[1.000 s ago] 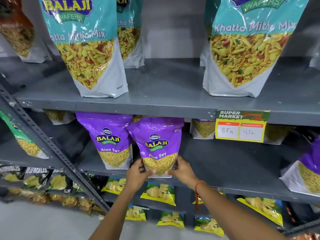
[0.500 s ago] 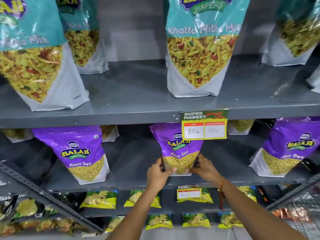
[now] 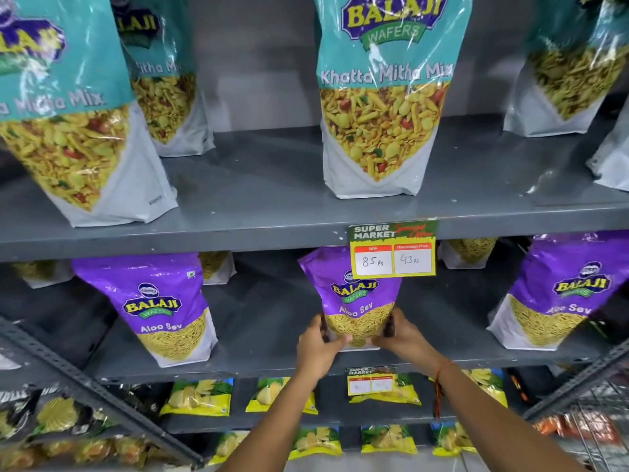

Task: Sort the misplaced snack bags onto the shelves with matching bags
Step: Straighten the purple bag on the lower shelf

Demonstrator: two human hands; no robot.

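A purple Aloo Sev bag (image 3: 354,301) stands upright on the middle grey shelf (image 3: 265,366). My left hand (image 3: 318,349) grips its lower left corner and my right hand (image 3: 403,338) grips its lower right corner. A price tag (image 3: 393,248) hanging from the shelf above covers part of the bag's top. Two more purple Aloo Sev bags stand on the same shelf, one to the left (image 3: 163,308) and one to the right (image 3: 558,294).
Teal Khatta Mitha Mix bags (image 3: 384,97) stand on the upper shelf (image 3: 238,229). Yellow-green chip bags (image 3: 200,396) lie on the lower shelves. A slanted metal upright (image 3: 85,393) crosses the lower left. More pale bags sit behind the purple ones.
The held purple bag has shifted right along the middle shelf, away from the left purple bag, and now stands under the price tag. Both hands have kept their grip.
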